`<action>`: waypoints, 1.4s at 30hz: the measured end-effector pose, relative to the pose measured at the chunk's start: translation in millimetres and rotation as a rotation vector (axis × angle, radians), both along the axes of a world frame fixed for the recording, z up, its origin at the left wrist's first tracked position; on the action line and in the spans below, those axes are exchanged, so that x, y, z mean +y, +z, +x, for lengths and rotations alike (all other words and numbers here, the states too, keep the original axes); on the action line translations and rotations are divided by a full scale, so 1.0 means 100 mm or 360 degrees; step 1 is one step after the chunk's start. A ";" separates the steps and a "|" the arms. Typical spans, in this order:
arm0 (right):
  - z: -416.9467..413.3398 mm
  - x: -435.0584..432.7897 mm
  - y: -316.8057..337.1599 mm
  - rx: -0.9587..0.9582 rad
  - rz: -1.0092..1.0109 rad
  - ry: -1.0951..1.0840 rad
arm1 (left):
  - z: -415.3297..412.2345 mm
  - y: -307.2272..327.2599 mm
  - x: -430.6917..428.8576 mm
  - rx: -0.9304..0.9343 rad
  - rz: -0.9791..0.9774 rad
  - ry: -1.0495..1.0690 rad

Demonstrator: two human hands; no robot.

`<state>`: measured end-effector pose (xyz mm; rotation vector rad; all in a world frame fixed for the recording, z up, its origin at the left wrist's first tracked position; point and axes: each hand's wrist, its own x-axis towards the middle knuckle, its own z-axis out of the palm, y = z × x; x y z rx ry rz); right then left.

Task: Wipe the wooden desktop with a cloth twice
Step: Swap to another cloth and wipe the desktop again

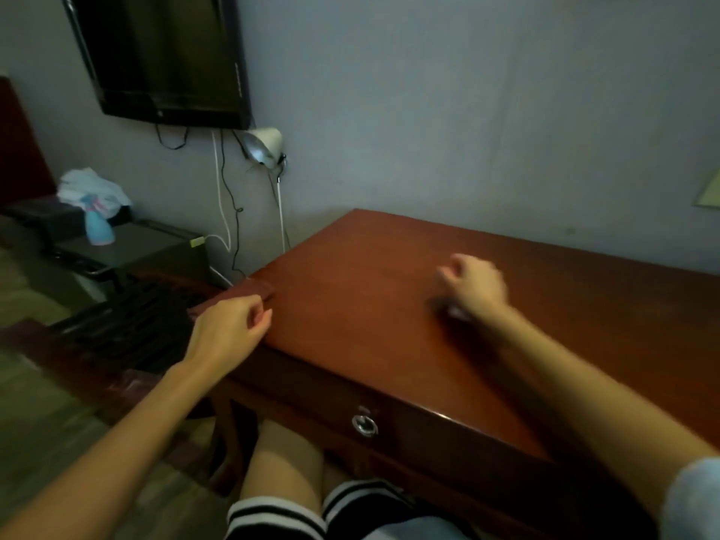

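Note:
The reddish-brown wooden desktop (370, 305) fills the middle and right of the view. My right hand (473, 284) hovers blurred over the middle of the desktop with its fingers curled. A small dark-grey smear under its heel looks like the cloth (452, 311), and the hand seems to grip it. My left hand (230, 325) rests at the desk's left edge, fingers loosely curled and holding nothing.
A drawer with a metal ring pull (365, 424) faces my knees. Left of the desk lie a dark keyboard (132, 325), a light-blue spray bottle (99, 228) and a white bundle (93, 189). A wall-mounted television (163, 56), a lamp (265, 146) and hanging cables sit behind.

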<state>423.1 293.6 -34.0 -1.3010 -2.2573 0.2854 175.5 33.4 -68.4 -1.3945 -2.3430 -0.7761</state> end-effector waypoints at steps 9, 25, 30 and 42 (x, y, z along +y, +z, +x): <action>-0.86 0.24 -0.33 -0.0183 -0.0067 -0.0061 | -0.45 0.00 0.29 -0.0015 -0.0220 0.0406; -1.16 -0.69 -0.30 -0.0361 0.0001 0.1714 | -0.66 -0.12 0.49 -0.0232 -0.0396 0.0348; -1.40 0.34 -0.34 -0.0302 0.0010 0.0548 | -0.65 -0.13 0.36 -0.0213 -0.0265 0.0388; -1.79 -1.08 -0.30 -0.0360 0.0027 0.1837 | -1.00 -0.16 0.03 -0.0230 -0.0196 0.0655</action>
